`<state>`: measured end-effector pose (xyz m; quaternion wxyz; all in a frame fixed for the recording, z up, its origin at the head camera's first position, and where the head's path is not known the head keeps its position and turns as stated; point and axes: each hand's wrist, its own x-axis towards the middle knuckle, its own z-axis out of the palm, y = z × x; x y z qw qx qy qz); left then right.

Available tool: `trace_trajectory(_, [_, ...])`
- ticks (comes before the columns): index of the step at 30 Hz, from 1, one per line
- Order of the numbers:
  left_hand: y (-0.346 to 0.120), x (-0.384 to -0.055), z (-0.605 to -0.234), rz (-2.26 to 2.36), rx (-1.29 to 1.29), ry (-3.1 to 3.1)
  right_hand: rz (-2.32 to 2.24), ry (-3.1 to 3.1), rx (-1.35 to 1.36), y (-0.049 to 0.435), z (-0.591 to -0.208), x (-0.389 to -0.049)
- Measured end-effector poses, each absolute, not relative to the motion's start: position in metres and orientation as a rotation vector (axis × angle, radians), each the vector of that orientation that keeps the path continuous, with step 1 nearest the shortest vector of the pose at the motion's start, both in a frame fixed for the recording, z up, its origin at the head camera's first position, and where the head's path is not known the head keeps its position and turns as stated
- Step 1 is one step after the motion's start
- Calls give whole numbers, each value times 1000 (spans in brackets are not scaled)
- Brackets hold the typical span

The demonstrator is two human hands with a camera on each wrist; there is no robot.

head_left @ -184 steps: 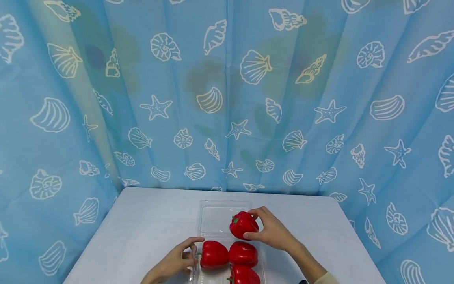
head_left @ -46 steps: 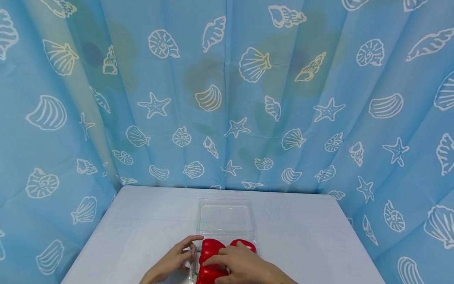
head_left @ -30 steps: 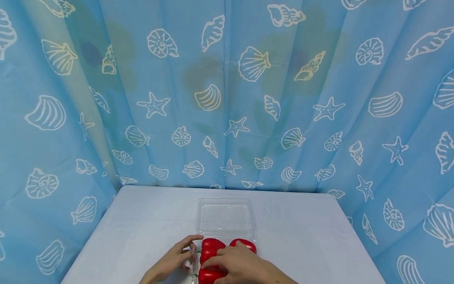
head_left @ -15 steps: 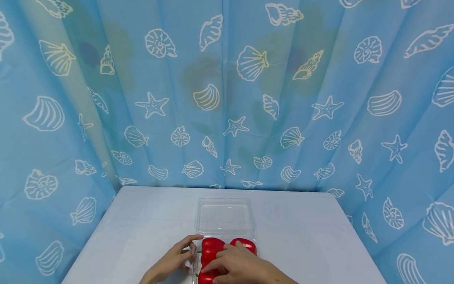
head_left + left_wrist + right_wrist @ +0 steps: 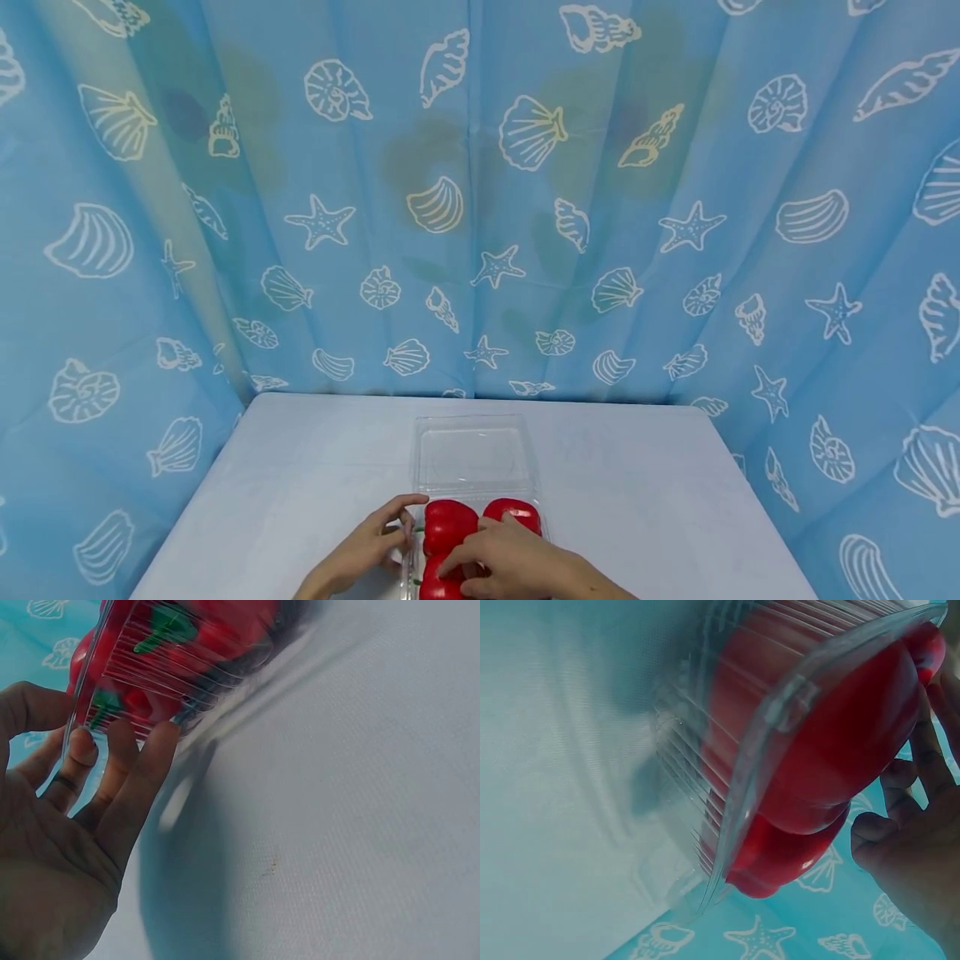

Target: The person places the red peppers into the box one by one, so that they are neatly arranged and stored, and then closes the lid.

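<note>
A clear plastic hinged container (image 5: 406,579) lies open at the table's front, its lid (image 5: 474,454) folded back. Red bell peppers with green stems fill its base: one at back left (image 5: 447,527), one at back right (image 5: 520,512), another in front left (image 5: 437,582). My left hand (image 5: 363,542) grips the container's left rim, fingertips against the ribbed wall (image 5: 142,682). My right hand (image 5: 517,560) is spread over the peppers, its fingers loosely bent, index fingertip touching the front-left one. It hides the front-right part of the base.
A white cloth covers the table (image 5: 622,483). Behind and on both sides hangs a blue curtain (image 5: 525,208) printed with white shells and starfish, close to the table's back edge.
Six seconds ago my right hand held a bell pepper above the container's back right; now it touches peppers inside. Its index finger has just drawn back slightly right. The left hand stays put.
</note>
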<state>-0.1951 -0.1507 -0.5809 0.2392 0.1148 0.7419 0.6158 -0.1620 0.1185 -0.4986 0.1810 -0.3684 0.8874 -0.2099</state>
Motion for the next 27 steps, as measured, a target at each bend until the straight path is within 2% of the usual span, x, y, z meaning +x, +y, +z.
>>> trace_trajectory(9, [-150, -195, -577, 1674, 316, 2048, -664, 2520, -979, 120, -494, -165])
trace_trajectory(15, [-148, -194, -576, 1684, 315, 2047, -977, 2576, -846, 139, -496, -189])
trace_trajectory(21, [-148, -193, -578, 1686, 308, 2062, -1155, 2803, -514, 174, -514, -223])
trace_trajectory(27, [-149, -194, -580, 1686, 318, 2062, -1228, 2911, -69, 200, -535, -237])
